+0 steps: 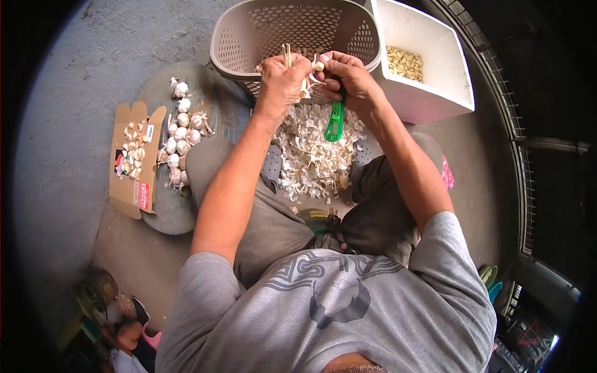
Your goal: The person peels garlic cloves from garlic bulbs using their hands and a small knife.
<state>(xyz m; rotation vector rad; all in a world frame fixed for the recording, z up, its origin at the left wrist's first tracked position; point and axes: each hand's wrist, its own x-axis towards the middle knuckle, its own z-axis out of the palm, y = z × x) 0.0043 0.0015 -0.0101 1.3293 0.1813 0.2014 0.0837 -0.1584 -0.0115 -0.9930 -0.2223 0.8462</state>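
Observation:
My left hand (283, 78) grips a garlic bulb (305, 88) by its dry stalk, held over the rim of a beige perforated basket (249, 31). My right hand (348, 78) holds a green-handled knife (336, 121), handle hanging down, and pinches a garlic clove (318, 64) at the fingertips. The two hands touch at the bulb. Below them, between my knees, lies a heap of papery garlic skins (311, 155).
A white tub (435, 93) with peeled cloves (404, 62) stands at the right of the basket. On the left, whole garlic bulbs (180, 133) lie on a round board beside a cardboard box (134, 158) holding cloves. Concrete floor all around; a metal grate runs along the right.

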